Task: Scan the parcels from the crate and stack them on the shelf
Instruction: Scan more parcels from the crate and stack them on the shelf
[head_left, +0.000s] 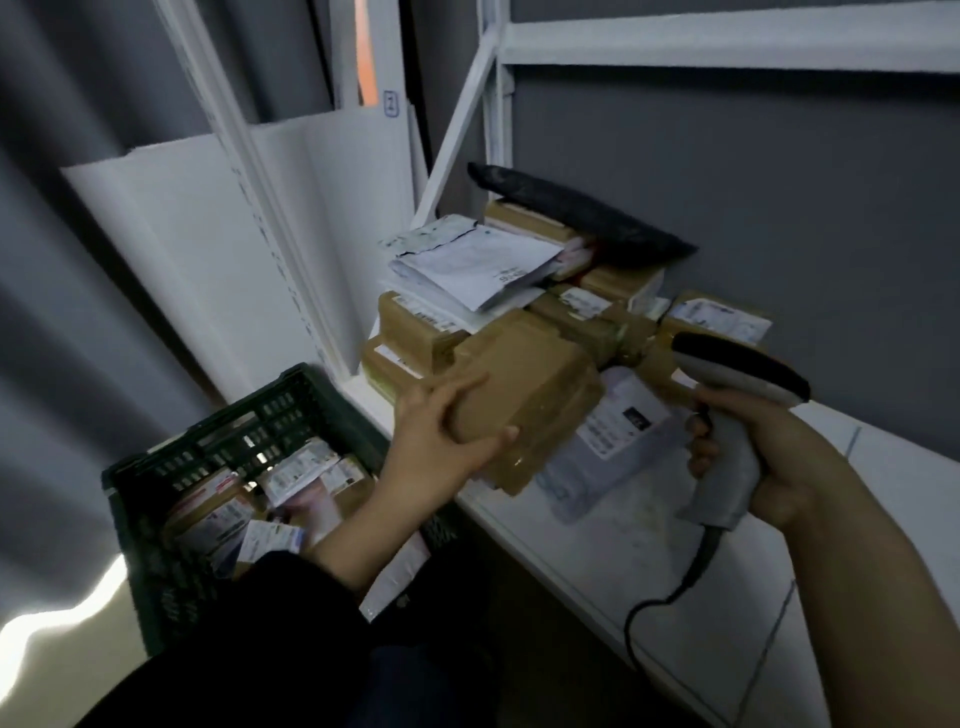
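**anon1:** what's in the bg besides the work stuff?

**anon2:** grey curtain (78, 260) down the whole left side, hanging in folds. In front of it a few white boards (208, 249) standing upright, overlapping, diff heights. Small blue-edged tag (390, 103) near the top of the tallest one, cant read it tbh.

**anon1:** and the orange bit?

**anon2:** orange strip (366, 47) just above that tag, no idea what it is. Plain grey wall (727, 182) on the right. Bright patch (57, 618) on the floor, bottom left.

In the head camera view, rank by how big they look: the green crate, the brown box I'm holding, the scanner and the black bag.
1. Green crate
2. Brown box and black bag: look alike, unsure
3. Scanner, though it is nearer the camera
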